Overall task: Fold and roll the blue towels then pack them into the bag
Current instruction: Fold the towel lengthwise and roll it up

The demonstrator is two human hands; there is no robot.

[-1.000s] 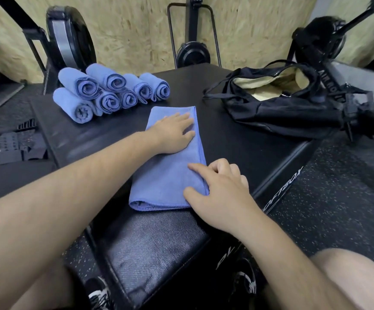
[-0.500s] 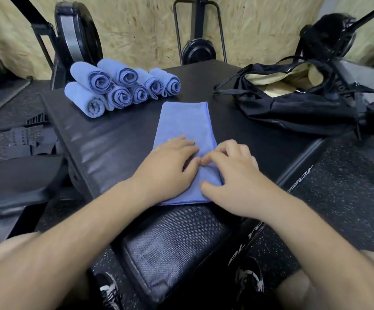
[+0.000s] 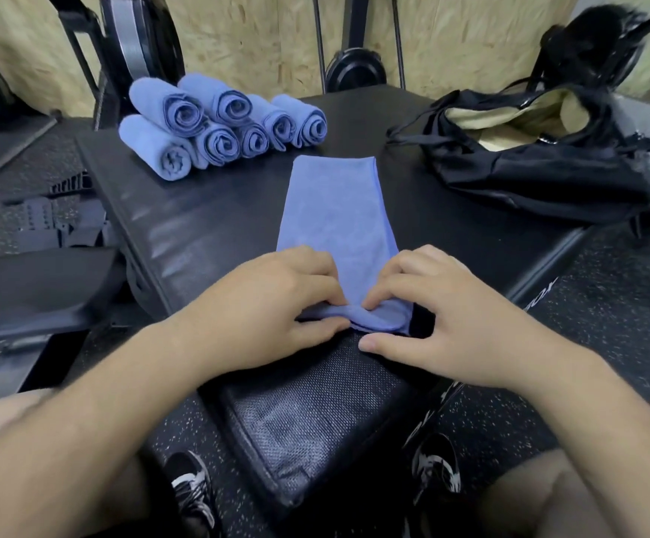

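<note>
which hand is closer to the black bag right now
Right. The right hand pinches the near end of the blue towel, nearer the camera and left of the black bag; the left hand holds the same end, further to the left.

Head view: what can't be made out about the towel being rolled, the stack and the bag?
- Folded towel: left hand and right hand cover its near end; turns rolled hidden.
- Bag: its rim hides most of the inside; contents unknown.
- Rolled towels: front rolls may hide others behind.
- Black machine, top right: blurred, cut by the edge.
</note>
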